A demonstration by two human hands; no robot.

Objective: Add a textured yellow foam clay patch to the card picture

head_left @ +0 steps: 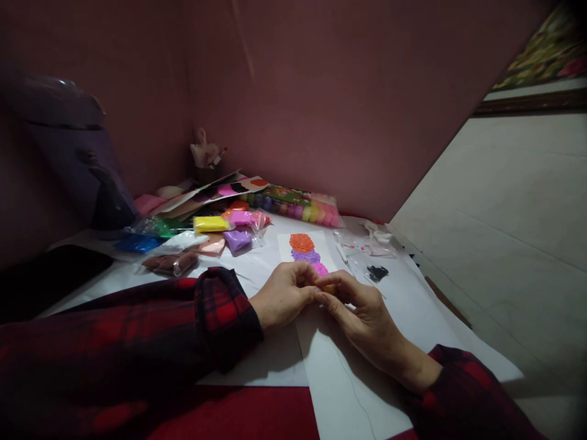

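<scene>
My left hand (280,297) and my right hand (360,313) meet over the paper, thumbs and fingertips pinched together. Between them is a small yellow-orange piece of modelling clay (327,288), mostly covered by the fingers. Just beyond lies a white card (285,244) bearing textured clay patches: an orange one (301,242), a purple one (306,256) and a pink one (320,269). My hands hide the card's nearer part. Right of the card lie a thin white tool (342,253) and a clear packet with a black lump (377,272).
Several clay packets, including a yellow one (211,223) and a brown one (170,263), are heaped at the left. A long bag of coloured clays (298,205) rests against the wall. White paper (440,324) covers the table; a purple box (73,153) stands far left.
</scene>
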